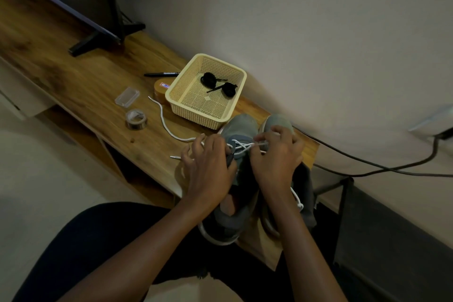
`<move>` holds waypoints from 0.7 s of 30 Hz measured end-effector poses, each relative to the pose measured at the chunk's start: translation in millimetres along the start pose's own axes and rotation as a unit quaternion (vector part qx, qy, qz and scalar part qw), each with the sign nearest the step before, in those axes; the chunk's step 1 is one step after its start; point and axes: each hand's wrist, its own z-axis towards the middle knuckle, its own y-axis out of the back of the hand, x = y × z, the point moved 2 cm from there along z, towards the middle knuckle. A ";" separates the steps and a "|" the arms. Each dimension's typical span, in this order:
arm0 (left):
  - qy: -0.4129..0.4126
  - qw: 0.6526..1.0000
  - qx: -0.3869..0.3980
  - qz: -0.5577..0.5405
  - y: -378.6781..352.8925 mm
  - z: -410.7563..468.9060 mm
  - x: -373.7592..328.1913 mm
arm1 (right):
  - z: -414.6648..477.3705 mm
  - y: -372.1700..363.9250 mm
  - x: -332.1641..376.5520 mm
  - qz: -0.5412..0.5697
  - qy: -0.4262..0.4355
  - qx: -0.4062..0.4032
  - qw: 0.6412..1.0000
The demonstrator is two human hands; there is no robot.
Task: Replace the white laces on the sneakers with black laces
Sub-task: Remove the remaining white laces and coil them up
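Two grey sneakers stand side by side at the near end of the wooden table, the left sneaker (241, 127) and the right sneaker (278, 120) with toes pointing away. My left hand (208, 169) and my right hand (277, 159) both pinch the white lace (163, 117) crossing the left sneaker's eyelets. A loose end of that lace trails left over the table. Two coiled black laces (219, 84) lie in a cream plastic basket (181, 91) beyond the sneakers.
A tape roll (136, 119), a clear plastic case (127, 97), a black marker (161, 74) and a round wooden box (159, 89) lie left of the basket. A monitor stand (107, 32) stands farther back. Black cables (367, 167) run along the wall at right.
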 end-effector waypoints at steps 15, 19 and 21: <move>0.013 1.000 0.015 -0.013 2.7 0.4 -1.8 | 3.8 3.6 -1.6 -0.045 0.005 0.033 0.998; 0.013 1.000 0.013 -0.012 1.3 0.6 -0.4 | -2.9 -5.1 4.1 -0.060 0.065 0.057 0.994; 0.015 1.000 0.016 -0.014 1.0 0.6 -0.4 | -5.4 -8.2 5.6 -0.084 0.094 0.061 0.990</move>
